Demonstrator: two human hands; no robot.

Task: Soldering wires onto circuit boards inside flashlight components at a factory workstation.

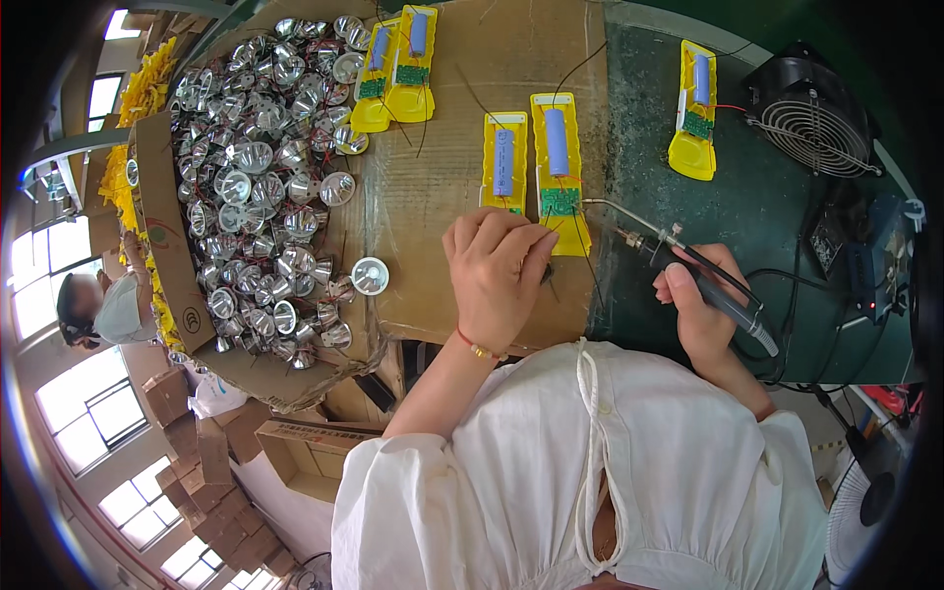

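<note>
My right hand (700, 300) is wrapped round a black soldering iron (726, 303) that has a thin curved metal feed tube (629, 211) fixed along it. The tube's end reaches the green circuit board (560, 202) in a yellow plastic housing (568, 241), which also carries a purple cylindrical battery (557, 143). My left hand (492, 270) is closed in a pinch at this housing's lower left; what its fingertips hold is too small to make out. It partly covers a second yellow housing (488, 177) with its own battery (504, 162). Thin dark wires stick out of both.
A heap of silvery reflector cups (256, 157) fills the left, with one loose reflector (370, 276) apart. Two yellow housings (413, 93) lie at the back; another housing (693, 108) lies beside a black fan (816, 113). Cables (787, 295) run at the right. A person (123, 305) is far left.
</note>
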